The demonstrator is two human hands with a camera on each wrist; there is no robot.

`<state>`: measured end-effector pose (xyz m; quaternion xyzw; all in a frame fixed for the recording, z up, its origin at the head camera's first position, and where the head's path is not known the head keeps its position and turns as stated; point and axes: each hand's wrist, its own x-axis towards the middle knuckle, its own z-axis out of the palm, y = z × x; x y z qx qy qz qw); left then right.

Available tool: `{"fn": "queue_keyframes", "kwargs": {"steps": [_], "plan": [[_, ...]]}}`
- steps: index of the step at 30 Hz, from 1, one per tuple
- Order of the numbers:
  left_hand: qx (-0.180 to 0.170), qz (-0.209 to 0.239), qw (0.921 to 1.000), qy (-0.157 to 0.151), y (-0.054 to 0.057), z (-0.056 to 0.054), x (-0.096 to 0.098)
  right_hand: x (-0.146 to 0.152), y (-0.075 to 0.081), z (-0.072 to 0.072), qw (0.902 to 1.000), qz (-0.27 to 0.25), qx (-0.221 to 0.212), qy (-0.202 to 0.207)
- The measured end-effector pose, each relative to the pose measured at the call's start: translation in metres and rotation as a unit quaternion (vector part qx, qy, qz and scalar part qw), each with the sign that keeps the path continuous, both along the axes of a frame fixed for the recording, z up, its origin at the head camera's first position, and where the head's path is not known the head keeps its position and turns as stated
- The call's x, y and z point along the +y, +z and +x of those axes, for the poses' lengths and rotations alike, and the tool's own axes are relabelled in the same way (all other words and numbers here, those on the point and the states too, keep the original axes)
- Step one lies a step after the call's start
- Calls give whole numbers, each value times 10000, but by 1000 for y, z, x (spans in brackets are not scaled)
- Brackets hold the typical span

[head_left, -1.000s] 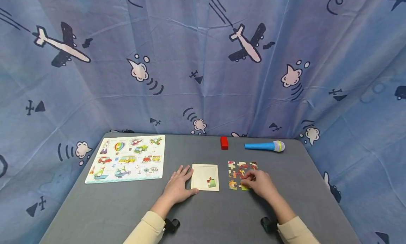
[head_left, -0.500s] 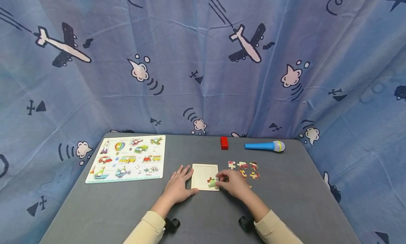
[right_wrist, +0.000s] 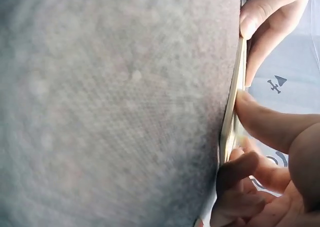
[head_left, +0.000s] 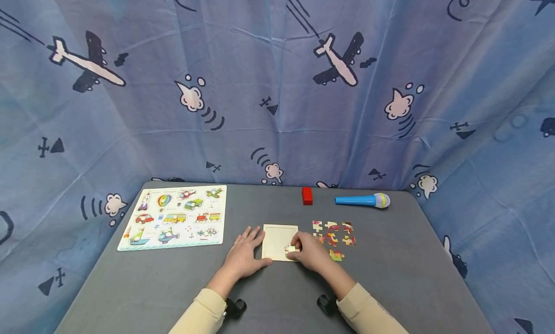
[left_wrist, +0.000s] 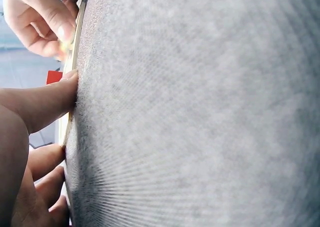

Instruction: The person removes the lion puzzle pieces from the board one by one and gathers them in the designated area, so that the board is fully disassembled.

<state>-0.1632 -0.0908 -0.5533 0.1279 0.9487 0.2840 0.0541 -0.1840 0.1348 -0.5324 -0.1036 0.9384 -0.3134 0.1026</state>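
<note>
Setting: grey felt-covered table [head_left: 390, 276], backed and flanked by blue cloth [head_left: 260, 83] printed with aeroplanes and puffs of cloud.

Item 1. Puzzle tray [head_left: 277, 241], pale, square, flat on the table between the two hands.

Item 2. Left hand [head_left: 243, 257], palm down on the table at the tray's left edge. Fingers straight and spread, tips alongside the tray's far-left corner; thumb laid against its near edge, as the left wrist view confirms. Nothing gripped.

Item 3. Right hand [head_left: 310, 254], at the tray's near-right corner. Fingers curled, pinching a puzzle piece [head_left: 289, 248], green and white, which lies on the tray's surface directly under the fingertips. Right wrist view shows the thumb pressed to the tray's edge.

Item 4. Loose puzzle pieces [head_left: 334, 237], a small scatter just right of the right hand's knuckles, apart from the tray.

Item 5. Red block [head_left: 307, 195], beyond the fingertips, near the far table edge.

Item 6. Toy microphone [head_left: 362, 200], blue, lying right of the block.

Item 7. Vehicle puzzle board [head_left: 173, 217], well left of the left hand.
</note>
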Motion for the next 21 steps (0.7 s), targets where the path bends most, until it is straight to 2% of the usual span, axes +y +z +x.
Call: {"fn": "queue_keyframes", "kwargs": {"steps": [5,10,17,21], "plan": [[-12,19,10000,-12,0,0,0,1,3,2,9985,-488,-46,-241],[12,55,10000,2,0,-1,-2,16,19,3,9915,-1122,-147,-648],[-35,72,10000,-10,-1,-1,-2,71,32,8,9877,-1387,98,-722],[-43,50,10000,-9,-2,-1,-2,107,35,14,9880,-1179,-88,-996]]}}
